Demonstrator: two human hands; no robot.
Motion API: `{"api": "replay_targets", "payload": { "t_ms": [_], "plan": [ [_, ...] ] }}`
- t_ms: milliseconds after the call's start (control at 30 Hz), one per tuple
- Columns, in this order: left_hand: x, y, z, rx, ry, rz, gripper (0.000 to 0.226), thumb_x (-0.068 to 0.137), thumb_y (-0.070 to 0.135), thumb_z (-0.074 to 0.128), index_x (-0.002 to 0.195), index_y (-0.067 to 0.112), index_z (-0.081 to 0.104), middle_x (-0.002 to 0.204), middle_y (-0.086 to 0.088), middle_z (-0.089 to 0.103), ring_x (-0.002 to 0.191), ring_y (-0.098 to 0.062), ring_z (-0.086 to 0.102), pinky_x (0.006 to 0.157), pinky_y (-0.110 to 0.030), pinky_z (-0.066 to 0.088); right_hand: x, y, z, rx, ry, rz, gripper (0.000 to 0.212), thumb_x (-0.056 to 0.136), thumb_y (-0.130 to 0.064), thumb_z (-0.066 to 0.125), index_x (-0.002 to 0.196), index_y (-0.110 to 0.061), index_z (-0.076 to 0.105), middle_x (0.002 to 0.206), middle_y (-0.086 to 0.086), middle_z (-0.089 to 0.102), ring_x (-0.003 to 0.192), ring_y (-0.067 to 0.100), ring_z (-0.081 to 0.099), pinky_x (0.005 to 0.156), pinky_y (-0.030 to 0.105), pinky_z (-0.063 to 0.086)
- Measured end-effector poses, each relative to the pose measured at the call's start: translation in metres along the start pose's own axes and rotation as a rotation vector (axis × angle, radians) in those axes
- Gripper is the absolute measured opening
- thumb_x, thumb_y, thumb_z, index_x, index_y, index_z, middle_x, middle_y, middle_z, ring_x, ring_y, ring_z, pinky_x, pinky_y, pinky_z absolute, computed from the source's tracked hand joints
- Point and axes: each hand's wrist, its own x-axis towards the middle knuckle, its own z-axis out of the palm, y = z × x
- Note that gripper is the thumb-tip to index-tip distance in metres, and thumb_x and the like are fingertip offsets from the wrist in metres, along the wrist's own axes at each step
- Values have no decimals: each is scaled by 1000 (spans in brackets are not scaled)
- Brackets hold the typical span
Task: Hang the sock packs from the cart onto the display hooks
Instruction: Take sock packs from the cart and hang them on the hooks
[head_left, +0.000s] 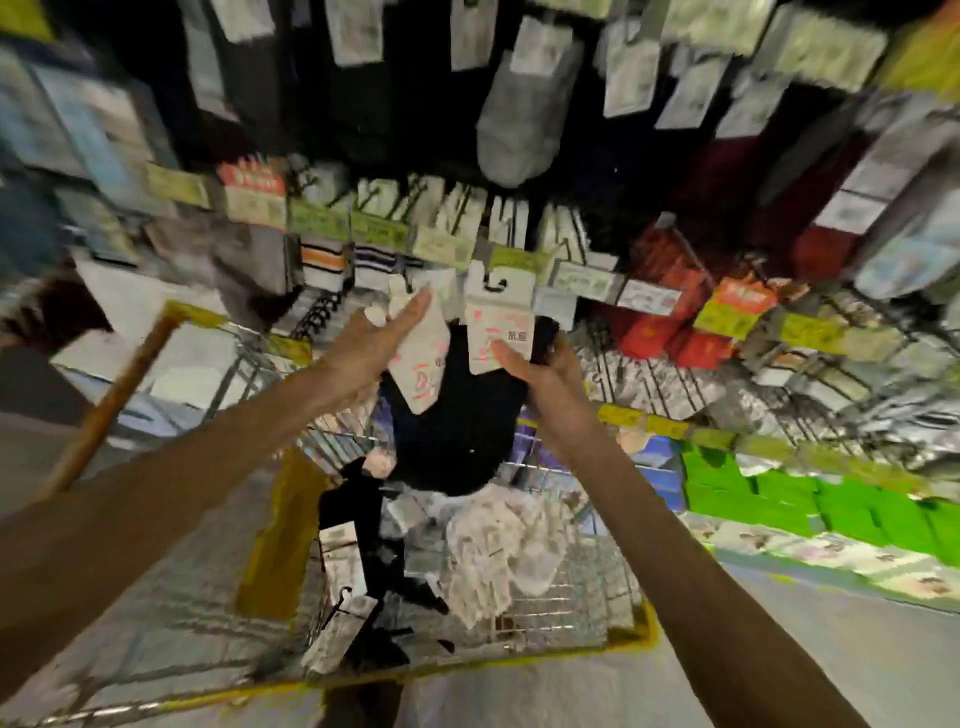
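Both hands are raised over the wire cart (571, 608), and the whole view is blurred by motion. My left hand (382, 338) has straight fingers lying against a tilted black sock pack with a white and pink card (423, 364). My right hand (540, 369) grips a second black sock pack by its white card (498, 322), whose black hanger hook sticks up at the top. Both packs hang in front of the lower row of display hooks (457, 218). More sock packs (493, 551) lie heaped in the cart.
Dark and grey socks with white labels (519, 119) hang on the upper hooks. Striped socks (324, 265) hang lower left. Red boxes (670, 301) and green packs (769, 493) fill shelves at right. The cart's yellow rim (467, 670) runs along its near edge.
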Motion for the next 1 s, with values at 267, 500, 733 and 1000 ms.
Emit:
{"api": "replay_targets", "payload": {
  "t_ms": [267, 500, 733, 1000],
  "plan": [
    [-54, 164, -39, 63, 66, 351, 41, 94, 43, 59, 76, 7, 62, 57, 8, 68, 50, 2, 64, 56, -16, 46, -17, -163, 14, 261, 57, -172, 96, 73, -10, 83, 151, -12, 26, 128, 10, 65, 113, 26, 65, 97, 46, 52],
    [-69, 231, -67, 54, 47, 458, 22, 89, 42, 68, 88, 20, 68, 95, -6, 76, 86, -21, 73, 76, -33, 58, -25, -236, 50, 243, -3, -268, 67, 83, -5, 73, 142, -4, 42, 119, 10, 69, 104, 26, 69, 80, 37, 58],
    [-47, 251, -84, 73, -6, 475, 29, 87, 41, 71, 90, 12, 71, 90, -6, 77, 83, -23, 74, 85, -43, 58, -9, -262, 85, 164, 90, -232, 37, 85, -15, 74, 119, -9, 61, 106, 9, 74, 92, 24, 73, 75, 40, 59],
    [2, 281, -109, 83, -13, 536, 20, 87, 37, 72, 85, 17, 71, 76, 4, 75, 69, -10, 71, 59, -23, 53, 29, -283, 126, 182, 126, -233, 48, 82, -9, 76, 126, -6, 56, 106, 13, 74, 94, 29, 72, 76, 43, 60]
  ]
}}
